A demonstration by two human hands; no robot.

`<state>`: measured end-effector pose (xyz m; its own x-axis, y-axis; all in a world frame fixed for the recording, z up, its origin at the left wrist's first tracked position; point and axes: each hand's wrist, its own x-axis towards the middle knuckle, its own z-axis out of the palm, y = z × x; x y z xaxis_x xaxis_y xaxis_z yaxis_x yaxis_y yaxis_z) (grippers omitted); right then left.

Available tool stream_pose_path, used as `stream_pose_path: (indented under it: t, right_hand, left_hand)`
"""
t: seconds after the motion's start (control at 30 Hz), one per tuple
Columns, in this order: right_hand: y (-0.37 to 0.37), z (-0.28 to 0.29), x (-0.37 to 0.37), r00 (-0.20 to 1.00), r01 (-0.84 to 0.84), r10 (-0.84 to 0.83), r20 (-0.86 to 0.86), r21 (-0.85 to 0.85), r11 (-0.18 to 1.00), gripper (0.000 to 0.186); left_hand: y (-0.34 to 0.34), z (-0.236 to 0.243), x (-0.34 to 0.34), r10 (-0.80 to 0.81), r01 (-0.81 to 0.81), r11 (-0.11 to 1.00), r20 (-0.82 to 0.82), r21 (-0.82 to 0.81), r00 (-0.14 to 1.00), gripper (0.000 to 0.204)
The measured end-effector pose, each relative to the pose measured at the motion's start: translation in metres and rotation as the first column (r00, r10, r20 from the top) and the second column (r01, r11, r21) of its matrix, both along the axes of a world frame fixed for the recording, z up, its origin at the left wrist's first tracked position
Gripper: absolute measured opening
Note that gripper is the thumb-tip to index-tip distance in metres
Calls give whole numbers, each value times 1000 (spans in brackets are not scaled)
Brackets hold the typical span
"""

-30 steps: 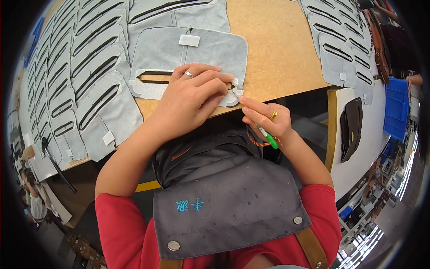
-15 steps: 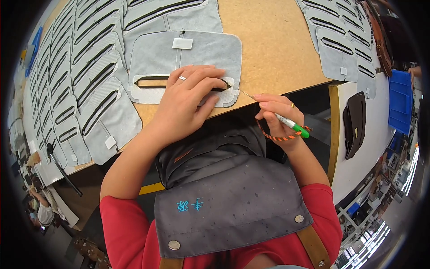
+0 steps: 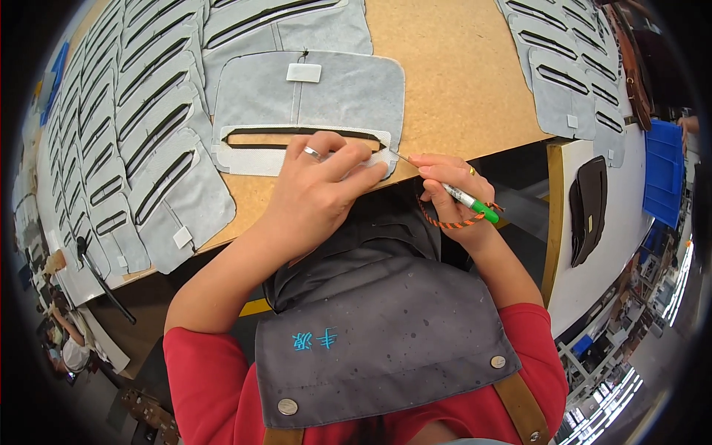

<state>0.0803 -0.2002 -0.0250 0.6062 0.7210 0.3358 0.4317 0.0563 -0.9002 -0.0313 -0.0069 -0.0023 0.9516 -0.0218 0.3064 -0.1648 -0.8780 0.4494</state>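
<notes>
A grey, suede-like panel (image 3: 348,89) lies on the board in front of me. It has a white tab at its top and a long black-edged slot low down, backed by a white strip. My left hand (image 3: 319,174) grips its lower edge near the slot's right end, fingers bent; the thumb is hidden. My right hand (image 3: 456,196) is closed round a slim pen-shaped tool (image 3: 460,196) with a green end and a thin metal tip. That tip touches or nearly touches the right end of the slot. An orange-and-black cord (image 3: 452,224) loops from the tool around my fingers.
Overlapping rows of similar slotted panels (image 3: 167,111) cover the left of the wooden board (image 3: 460,81), with more panels (image 3: 552,93) at the far right. A dark folded piece (image 3: 588,211) lies on a white surface at right, beside a blue crate (image 3: 662,174). Another person (image 3: 70,345) is far left.
My left fingers have drawn back and down, uncovering more of the slot and curling at the panel's lower edge. My right hand has shifted slightly left, bringing the tool tip to the slot's end.
</notes>
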Motion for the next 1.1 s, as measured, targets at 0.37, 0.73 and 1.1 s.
stream_pose_path:
  t: [0.37,0.73,1.1]
  right_hand:
    - [8,23,5,999,24,-24,-27,-26,999,9]
    - [21,26,12,967,-83,110,228,-127,988,10]
    - [23,25,17,961,-13,-21,-276,-123,992,7]
  left_hand:
    - [-5,0,0,47,-47,994,5,-101,999,31]
    - [-5,1,-1,29,-30,999,-42,-22,999,37]
    - [-7,4,-1,44,-43,999,-65,15,997,39]
